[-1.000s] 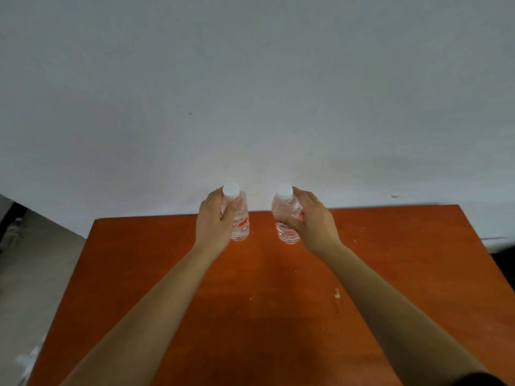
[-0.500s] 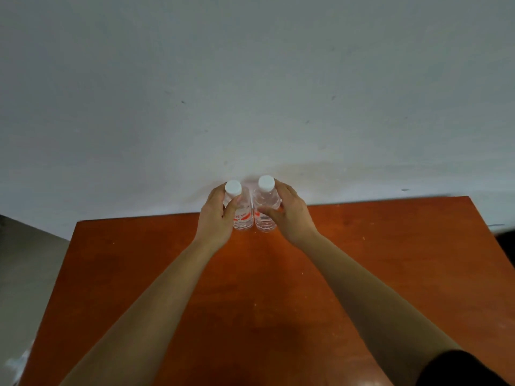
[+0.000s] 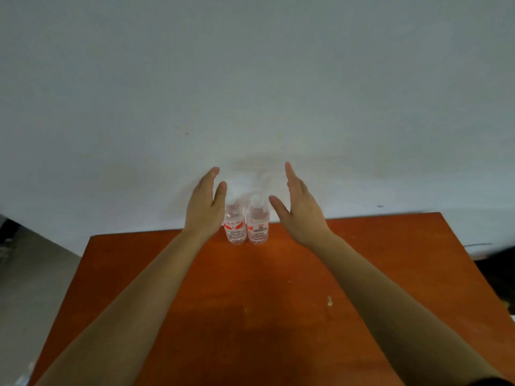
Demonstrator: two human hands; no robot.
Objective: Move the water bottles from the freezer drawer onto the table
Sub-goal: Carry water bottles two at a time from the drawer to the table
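Observation:
Two small clear water bottles with red-and-white labels stand upright side by side at the far edge of the orange-brown table (image 3: 250,316), against the white wall. The left bottle (image 3: 235,227) is partly hidden behind my left hand (image 3: 204,208); the right bottle (image 3: 258,222) shows its white cap. My left hand is open, fingers straight, just left of the bottles. My right hand (image 3: 299,213) is open too, a short gap to the right of them. Neither hand holds anything. The freezer drawer is out of view.
A plain white wall (image 3: 250,93) rises directly behind the table. Grey floor (image 3: 30,288) lies to the left, dark floor (image 3: 498,271) to the right. A small pale chip (image 3: 330,301) marks the tabletop right of centre.
Both hands brought the bottles together at the table's far edge, set them down, and have now let go and spread apart with fingers open.

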